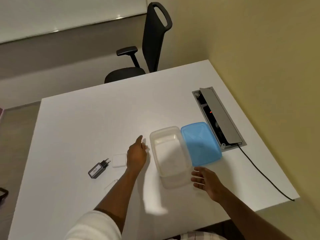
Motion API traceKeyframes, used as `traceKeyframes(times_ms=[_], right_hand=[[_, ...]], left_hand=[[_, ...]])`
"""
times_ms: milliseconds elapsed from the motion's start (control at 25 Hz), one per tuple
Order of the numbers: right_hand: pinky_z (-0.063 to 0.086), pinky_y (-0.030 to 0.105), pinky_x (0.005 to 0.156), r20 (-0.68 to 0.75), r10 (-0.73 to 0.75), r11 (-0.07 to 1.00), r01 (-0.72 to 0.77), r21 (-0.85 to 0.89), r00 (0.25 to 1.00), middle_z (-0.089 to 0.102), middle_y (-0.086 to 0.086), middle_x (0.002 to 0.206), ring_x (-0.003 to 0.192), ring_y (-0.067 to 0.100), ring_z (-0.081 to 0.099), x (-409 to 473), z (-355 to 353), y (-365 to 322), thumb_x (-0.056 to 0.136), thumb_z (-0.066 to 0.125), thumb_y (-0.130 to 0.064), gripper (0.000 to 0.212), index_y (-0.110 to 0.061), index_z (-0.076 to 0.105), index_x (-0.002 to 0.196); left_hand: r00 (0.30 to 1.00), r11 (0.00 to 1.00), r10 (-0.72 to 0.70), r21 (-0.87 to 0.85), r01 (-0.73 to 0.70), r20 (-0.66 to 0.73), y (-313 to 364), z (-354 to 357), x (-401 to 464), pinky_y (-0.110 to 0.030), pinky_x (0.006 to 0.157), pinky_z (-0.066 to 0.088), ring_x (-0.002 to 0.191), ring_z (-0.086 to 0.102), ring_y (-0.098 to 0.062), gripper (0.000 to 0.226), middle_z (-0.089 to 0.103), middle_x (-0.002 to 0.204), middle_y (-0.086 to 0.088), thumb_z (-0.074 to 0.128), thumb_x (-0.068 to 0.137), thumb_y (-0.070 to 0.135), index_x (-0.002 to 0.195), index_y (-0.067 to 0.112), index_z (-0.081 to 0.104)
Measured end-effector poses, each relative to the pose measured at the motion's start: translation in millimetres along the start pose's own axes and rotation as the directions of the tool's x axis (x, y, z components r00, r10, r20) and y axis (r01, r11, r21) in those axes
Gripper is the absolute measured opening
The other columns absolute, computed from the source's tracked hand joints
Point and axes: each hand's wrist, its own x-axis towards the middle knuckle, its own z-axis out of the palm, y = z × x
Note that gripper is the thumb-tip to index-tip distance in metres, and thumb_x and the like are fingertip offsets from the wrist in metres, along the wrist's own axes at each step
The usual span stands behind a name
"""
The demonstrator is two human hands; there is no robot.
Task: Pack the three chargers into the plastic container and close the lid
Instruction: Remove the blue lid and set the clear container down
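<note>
The clear plastic container (170,153) stands empty on the white table, with its blue lid (200,144) lying flat against its right side. A black charger (97,168) with a white label lies to the left. Beside it is a square white charger (119,160). A third, pale charger (110,184) is faint against the table and partly hidden by my left forearm. My left hand (136,155) hovers between the square white charger and the container, fingers loose, holding nothing. My right hand (206,181) is open at the container's near right corner.
A grey cable box (219,116) with its flap raised is sunk into the table (86,122) behind the lid, and a black cable (263,175) runs from it to the right edge. A black office chair (147,49) stands beyond the far edge.
</note>
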Motion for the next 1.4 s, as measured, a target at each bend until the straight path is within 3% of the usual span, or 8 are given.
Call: traceKeyframes(times_ms=[120, 320, 480, 720, 920, 1080, 1200, 1400], right_hand=[[0.057, 0.04, 0.074, 0.018, 0.012, 1.0, -0.012, 0.016, 1.0, 0.068, 0.014, 0.113, 0.101, 0.034, 0.068, 4, 2, 4, 0.095, 0.056, -0.026, 0.027, -0.01, 0.061, 0.116], [0.057, 0.042, 0.079, 0.075, 0.002, 0.999, -0.005, 0.038, 0.997, 0.065, 0.011, 0.117, 0.105, 0.034, 0.067, 11, 1, -9, 0.096, 0.056, -0.03, 0.031, -0.011, 0.058, 0.12], [0.057, 0.039, 0.077, 0.1, 0.004, 1.0, -0.004, 0.003, 0.995, 0.065, 0.016, 0.114, 0.103, 0.034, 0.068, 16, -1, -14, 0.095, 0.058, -0.031, 0.032, -0.007, 0.061, 0.116], [0.057, 0.035, 0.078, 0.11, -0.103, 0.994, 0.108, -0.036, 0.989, 0.06, 0.007, 0.094, 0.092, 0.026, 0.065, 15, 10, -14, 0.092, 0.062, -0.031, 0.025, -0.009, 0.064, 0.106], [0.058, 0.031, 0.077, 0.121, -0.196, 0.976, 0.206, -0.074, 0.973, 0.061, 0.006, 0.097, 0.087, 0.02, 0.061, 12, 18, -25, 0.093, 0.062, -0.03, 0.02, -0.016, 0.065, 0.108], [0.057, 0.035, 0.08, 0.129, -0.236, 0.936, 0.261, -0.237, 0.963, 0.066, 0.009, 0.107, 0.096, 0.024, 0.063, 16, 31, -35, 0.094, 0.06, -0.033, 0.017, -0.023, 0.065, 0.106], [0.055, 0.044, 0.09, 0.127, -0.266, 0.887, 0.294, -0.355, 0.956, 0.068, 0.012, 0.111, 0.101, 0.027, 0.064, 23, 40, -42, 0.093, 0.059, -0.035, 0.029, -0.017, 0.065, 0.115], [0.055, 0.04, 0.081, 0.121, -0.312, 0.834, 0.332, -0.44, 0.942, 0.067, 0.002, 0.096, 0.088, 0.02, 0.06, 32, 56, -48, 0.092, 0.061, -0.029, 0.024, -0.016, 0.067, 0.111]], left_hand=[[0.999, 0.999, 0.045, 0.023, -0.046, 0.031, 19, 9, 24, -0.04, 0.104, 0.045, 0.123, 0.058, -0.03, 0.051, 0.053, 0.143, -0.012, 0.049, 0.101, 0.022, 0.149, 0.009, 0.04], [0.979, 0.992, 0.046, 0.108, -0.069, 0.2, 28, 20, 51, -0.036, 0.117, 0.03, 0.145, 0.038, -0.027, 0.058, 0.042, 0.156, -0.013, 0.047, 0.102, 0.038, 0.15, 0.006, 0.039], [0.962, 0.99, 0.029, 0.127, -0.066, 0.273, 30, 26, 58, -0.036, 0.106, 0.038, 0.132, 0.051, -0.033, 0.052, 0.057, 0.142, -0.017, 0.046, 0.102, 0.039, 0.141, 0.005, 0.05], [0.978, 0.992, -0.025, 0.125, -0.001, 0.208, 10, 1, 32, -0.039, 0.098, 0.045, 0.117, 0.06, -0.033, 0.045, 0.061, 0.126, -0.017, 0.054, 0.098, 0.039, 0.132, 0.01, 0.06], [0.975, 0.989, -0.14, -0.012, 0.144, 0.174, -24, -25, -33, -0.034, 0.081, 0.048, 0.098, 0.067, -0.032, 0.031, 0.071, 0.104, -0.013, 0.057, 0.097, 0.031, 0.115, 0.008, 0.067], [0.94, 0.955, -0.251, -0.101, 0.28, 0.232, -47, -25, -89, -0.048, 0.091, 0.052, 0.09, 0.069, -0.035, 0.026, 0.069, 0.1, -0.015, 0.058, 0.096, 0.03, 0.108, 0.008, 0.066], [0.923, 0.934, -0.283, -0.144, 0.328, 0.261, -52, -18, -118, -0.047, 0.088, 0.052, 0.09, 0.069, -0.035, 0.021, 0.069, 0.094, -0.014, 0.059, 0.095, 0.029, 0.097, 0.01, 0.065], [0.901, 0.901, -0.32, -0.199, 0.384, 0.291, -58, -15, -135, -0.05, 0.091, 0.052, 0.091, 0.068, -0.037, 0.03, 0.069, 0.094, -0.02, 0.059, 0.095, 0.029, 0.101, 0.001, 0.065]])
